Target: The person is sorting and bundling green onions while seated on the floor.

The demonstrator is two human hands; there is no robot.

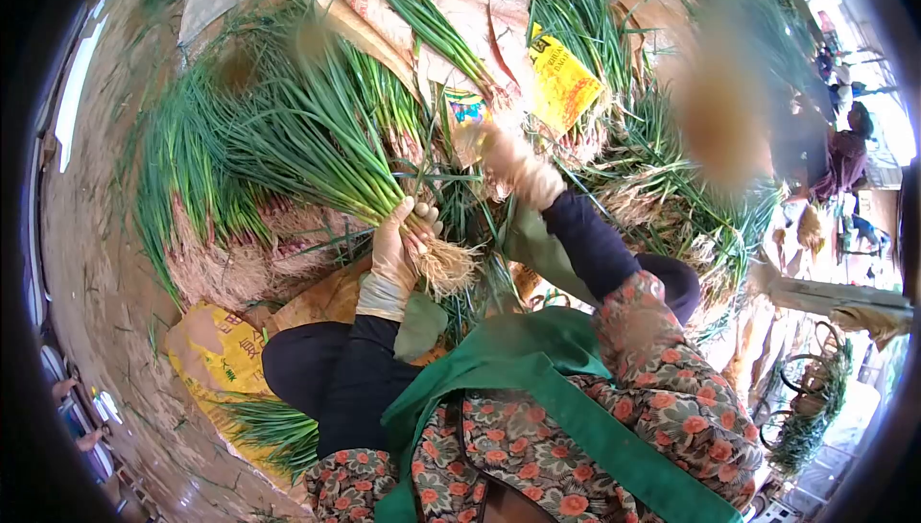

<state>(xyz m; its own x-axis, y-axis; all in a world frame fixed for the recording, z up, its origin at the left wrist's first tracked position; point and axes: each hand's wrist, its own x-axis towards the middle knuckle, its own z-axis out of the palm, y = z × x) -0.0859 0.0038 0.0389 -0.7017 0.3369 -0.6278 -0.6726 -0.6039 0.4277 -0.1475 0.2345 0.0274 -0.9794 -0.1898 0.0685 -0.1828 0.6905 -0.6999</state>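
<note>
A thick bunch of long green onions [326, 144] is held near its roots by my left hand [395, 245], gloved, with the fingers wrapped round the stems. The pale roots [446, 264] hang out to the right of the fist. My right hand [518, 166], also gloved, is blurred by motion over the middle, so its fingers cannot be made out. Just above it, a smaller bunch of green onions [441, 38] lies with its root end close to the hand.
Piles of green onions [187, 178] lie at the left and right [672, 197]. Yellow printed sacks [566, 82] are among them, another [216, 350] at lower left. A person [846, 158] is at far right, near a wooden beam [839, 297] and a basket [811, 393].
</note>
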